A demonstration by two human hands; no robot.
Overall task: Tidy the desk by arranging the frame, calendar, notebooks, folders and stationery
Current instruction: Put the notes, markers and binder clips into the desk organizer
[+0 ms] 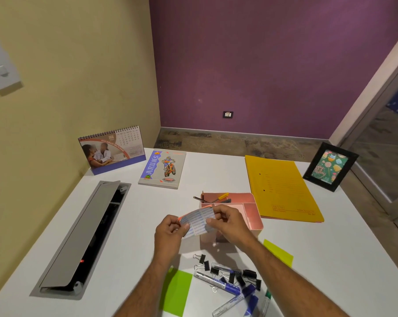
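My left hand and my right hand both grip a small bent sheet of blue-and-white labels with an orange back, held above the pink desk organiser. The organiser holds a pencil and a yellow-handled tool. A desk calendar stands at the back left, a notebook with a motorbike cover lies beside it. Yellow folders lie at the right, and a black picture frame stands at the far right corner.
Near the front edge lie black binder clips, blue markers, a green sticky pad and a yellow-green sticky pad. A grey cable hatch stands open in the desk at the left. The desk edge drops off at the right.
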